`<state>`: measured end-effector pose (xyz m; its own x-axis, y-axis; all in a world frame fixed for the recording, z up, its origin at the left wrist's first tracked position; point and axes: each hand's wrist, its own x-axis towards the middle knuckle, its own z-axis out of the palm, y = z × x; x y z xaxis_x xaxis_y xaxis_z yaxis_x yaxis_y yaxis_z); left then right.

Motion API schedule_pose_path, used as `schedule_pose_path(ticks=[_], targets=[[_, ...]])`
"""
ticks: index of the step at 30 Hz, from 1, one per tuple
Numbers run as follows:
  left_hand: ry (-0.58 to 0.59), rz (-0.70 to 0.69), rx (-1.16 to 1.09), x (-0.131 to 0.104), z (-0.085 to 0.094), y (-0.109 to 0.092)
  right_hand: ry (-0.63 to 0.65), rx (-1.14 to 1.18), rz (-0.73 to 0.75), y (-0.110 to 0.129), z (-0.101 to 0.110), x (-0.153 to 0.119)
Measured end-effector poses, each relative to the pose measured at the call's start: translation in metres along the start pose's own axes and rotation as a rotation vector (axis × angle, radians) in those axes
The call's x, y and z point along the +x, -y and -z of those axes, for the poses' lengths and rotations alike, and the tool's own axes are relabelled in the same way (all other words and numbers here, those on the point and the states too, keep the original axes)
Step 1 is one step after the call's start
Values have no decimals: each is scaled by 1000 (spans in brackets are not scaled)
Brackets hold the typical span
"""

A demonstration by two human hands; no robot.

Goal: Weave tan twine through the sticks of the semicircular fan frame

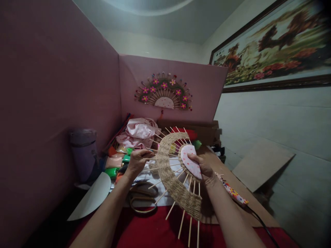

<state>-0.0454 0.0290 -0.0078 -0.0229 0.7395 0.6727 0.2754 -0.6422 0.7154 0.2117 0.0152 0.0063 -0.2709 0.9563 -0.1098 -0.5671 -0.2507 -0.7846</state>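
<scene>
while the right hand point(204, 168) grips the woven fan point(163, 167) by its fabric center point(190, 159), prob to steady it, the left hand point(137, 162) kinda pinches the outer sticks point(149, 159)

Rough, matt straw-like fan band point(163, 167)

Woven fan point(163, 165), right hand point(203, 166) gripping its spotted centre point(190, 159), left hand point(139, 161) at its sticks point(190, 231); scissors point(142, 198) nearby, flowered fan point(163, 90) behind

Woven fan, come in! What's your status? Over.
Left hand at outer sticks. Right hand gripping spotted center. Woven fan held up between hands. Scissors nearby, blocking nothing.
</scene>
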Motion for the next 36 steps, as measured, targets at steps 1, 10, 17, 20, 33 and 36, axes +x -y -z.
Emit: schedule_pose_path(ticks=[1, 10, 17, 20, 33, 36], targets=[[8, 18, -33, -1, -2, 1, -1, 11, -21, 0, -1, 0], [-43, 123, -228, 1, -3, 1, 21, 70, -72, 0, -7, -6], [-107, 12, 15, 3, 5, 4, 23, 25, -133, 1, -4, -6], [-172, -58, 214, 3, 9, 5, 26, 1, -185, 2, 1, -2], [-120, -83, 230, 7, 18, 0, 76, -150, -227, 4, 10, -4], [-58, 123, 6, 7, 17, -9, 60, -137, -165, 5, 12, -7]])
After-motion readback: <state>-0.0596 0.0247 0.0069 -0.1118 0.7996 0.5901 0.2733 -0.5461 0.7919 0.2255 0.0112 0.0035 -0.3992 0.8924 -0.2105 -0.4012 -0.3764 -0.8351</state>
